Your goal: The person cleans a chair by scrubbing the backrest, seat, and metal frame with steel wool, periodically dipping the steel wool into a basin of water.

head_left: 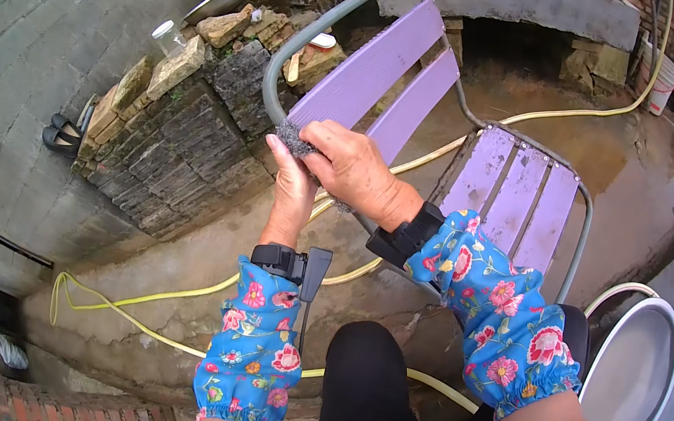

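Note:
A metal-framed chair with purple slats [372, 63] stands tilted in front of me, its grey tube frame [273, 77] curving round the backrest. My right hand [358, 169] is closed on a dark grey steel wool scrubber [295, 140], pressed against the frame at the backrest's lower left corner. Just below, my left hand [294, 189] is at the same tube, seemingly gripping it; its fingers are partly hidden. The purple seat slats [509, 182] carry dark specks of dirt.
A yellow hose [132, 301] loops over the wet concrete floor and under the chair. To the left is a low stone wall [175, 155] with black shoes [62, 133] beside it. A round white-rimmed basin [630, 379] leans at my right; a white bucket [663, 83] stands farther back.

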A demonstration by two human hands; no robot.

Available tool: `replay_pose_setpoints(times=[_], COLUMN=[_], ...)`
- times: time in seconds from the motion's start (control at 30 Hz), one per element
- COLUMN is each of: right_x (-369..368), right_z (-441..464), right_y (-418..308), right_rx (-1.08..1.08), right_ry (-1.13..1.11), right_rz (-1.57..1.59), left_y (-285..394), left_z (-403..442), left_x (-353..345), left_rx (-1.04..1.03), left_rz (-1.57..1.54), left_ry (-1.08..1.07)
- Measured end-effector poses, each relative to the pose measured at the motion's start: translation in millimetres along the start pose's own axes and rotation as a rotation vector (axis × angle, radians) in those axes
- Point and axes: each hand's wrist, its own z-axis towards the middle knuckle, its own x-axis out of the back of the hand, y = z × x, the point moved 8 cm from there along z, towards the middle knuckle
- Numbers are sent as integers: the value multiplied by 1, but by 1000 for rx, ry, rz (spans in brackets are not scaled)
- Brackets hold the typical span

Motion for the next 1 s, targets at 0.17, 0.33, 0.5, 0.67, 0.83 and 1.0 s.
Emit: replay_pose_setpoints(times=[0.17, 0.33, 0.5, 0.67, 0.83, 1.0], right_x=[51, 20, 25, 102, 39, 45], right_z=[32, 15, 18, 51, 22, 32], right_y=[71, 23, 31, 166, 62, 77], right_rx=[-147, -48, 10, -371, -8, 7], right_ry=[285, 156, 118, 395, 140, 85], right_rz=[-111, -63, -11, -342, -11, 13], left_y=[-8, -12, 0, 1, 0, -1], left_z=[4, 5, -3, -2, -8, -14], left_x=[-5, 1, -8, 0, 5, 4], left_rx=[26, -5, -85, -248, -344, -288], left_rz=[81, -38, 95, 269, 389, 508], left_ry=[-63, 23, 32, 223, 390, 428])
